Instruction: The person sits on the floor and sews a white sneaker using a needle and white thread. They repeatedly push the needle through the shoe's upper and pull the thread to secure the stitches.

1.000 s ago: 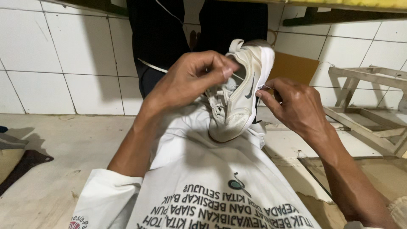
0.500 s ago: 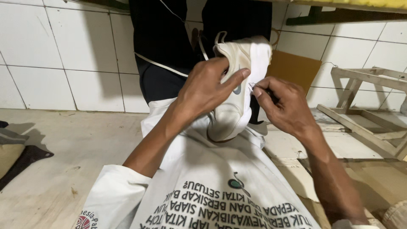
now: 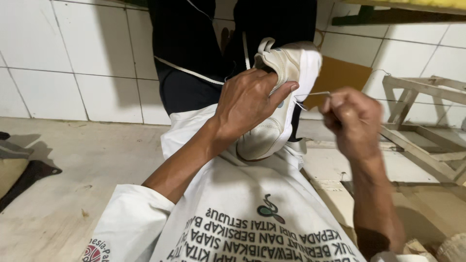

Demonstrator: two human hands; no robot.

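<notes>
two hands on one job: my left hand (image 3: 247, 104) is wrapped around the white sneaker (image 3: 281, 97), fingers curled over its upper and thumb pressed along the side, holding it propped heel-up on my lap against the white printed cloth (image 3: 252, 213) over my knees. my right hand (image 3: 352, 116) sits just beside the shoe, its grip pinched shut on a thin thread (image 3: 310, 94) that runs taut from the shoe's side edge to my fingertips; whether a needle is in there too i cannot tell. i judge this as the pull-through of a stitch along the sole seam. the next move, i think, calls for a steady draw without snapping the thread, then finding the next hole close by while my left keeps the shoe from twisting.
</notes>
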